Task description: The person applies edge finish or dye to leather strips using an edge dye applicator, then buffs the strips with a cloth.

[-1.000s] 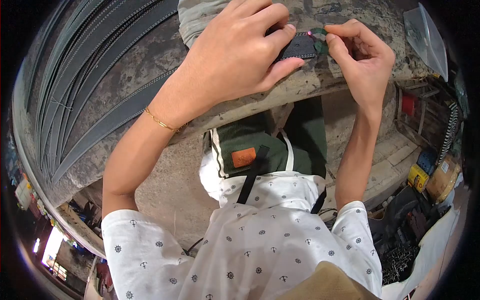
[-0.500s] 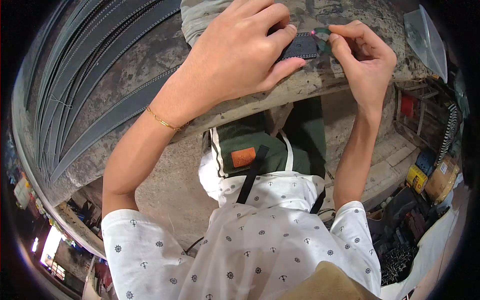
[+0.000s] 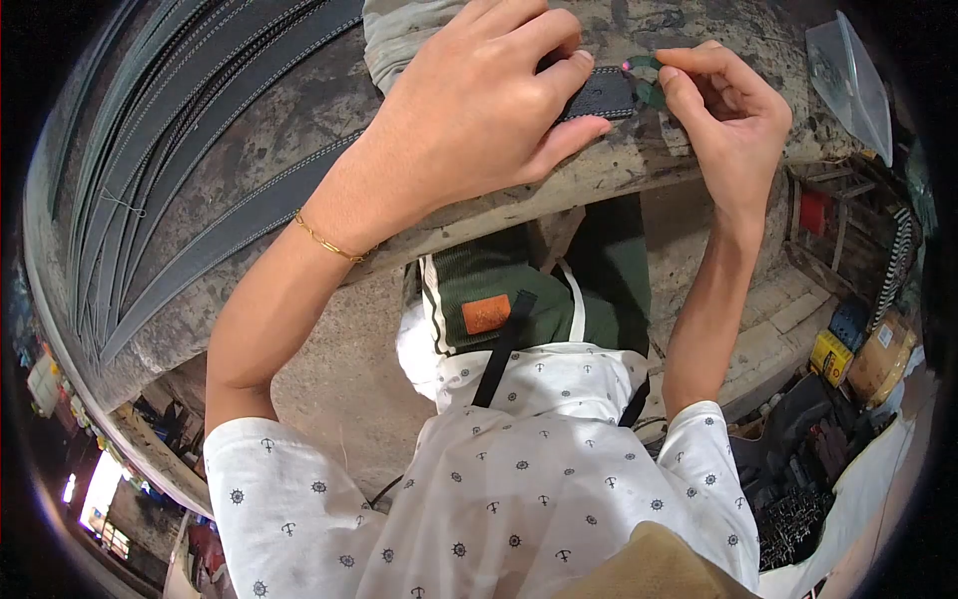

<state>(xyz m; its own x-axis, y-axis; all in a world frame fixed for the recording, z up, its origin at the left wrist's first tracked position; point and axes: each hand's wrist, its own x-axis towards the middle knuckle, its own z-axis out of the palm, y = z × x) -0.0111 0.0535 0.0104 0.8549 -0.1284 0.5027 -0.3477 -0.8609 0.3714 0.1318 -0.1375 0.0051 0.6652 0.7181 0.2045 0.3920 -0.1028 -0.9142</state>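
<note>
My left hand [image 3: 479,110] is closed over a black leather belt strap [image 3: 604,97] with pale stitching along its edges, thumb below it and fingers above. The strap's squared end sticks out to the right, over the worn bench [image 3: 689,150]. Just right of that end, my right hand [image 3: 733,110] pinches a curved dark green piece of mosquito coil [image 3: 649,93] between thumb and fingers. Its pink, glowing tip points at the strap's end, with a small gap between them.
Several long black stitched straps [image 3: 150,170] lie curved over the bench's left side. Grey cloth [image 3: 389,45] sits behind my left hand. A clear plastic container [image 3: 848,85] stands at the right edge. Below right are a yellow box [image 3: 830,357], a cardboard box [image 3: 883,359] and dark clutter.
</note>
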